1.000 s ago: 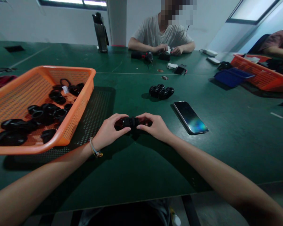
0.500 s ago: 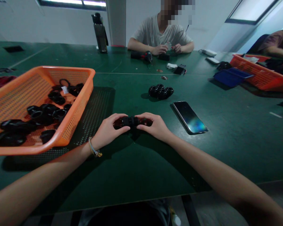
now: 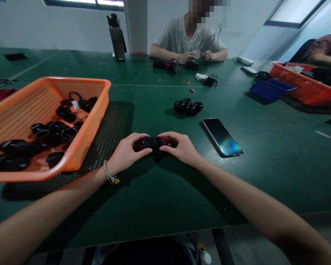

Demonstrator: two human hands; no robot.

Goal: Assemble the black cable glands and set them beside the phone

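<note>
Between my two hands is a small black ribbed plastic part (image 3: 152, 142), held just above or on the green table; its exact kind does not show. My left hand (image 3: 131, 149) pinches its left end between thumb and fingers. From the other side, my right hand (image 3: 179, 146) grips the right end the same way. Fingers hide both ends of the part. Beyond the right hand lies a cluster of round black ring-like parts (image 3: 188, 107). A smartphone (image 3: 223, 137) rests to the right of that hand.
At the left stands an orange basket (image 3: 109, 86) with several glossy black parts inside. Across the green table (image 3: 154, 198) sits a person (image 3: 188, 40) near a power drill (image 3: 166, 65). A dark bottle (image 3: 117, 38), a blue tray (image 3: 270, 90) and another orange basket (image 3: 300, 86) stand farther off.
</note>
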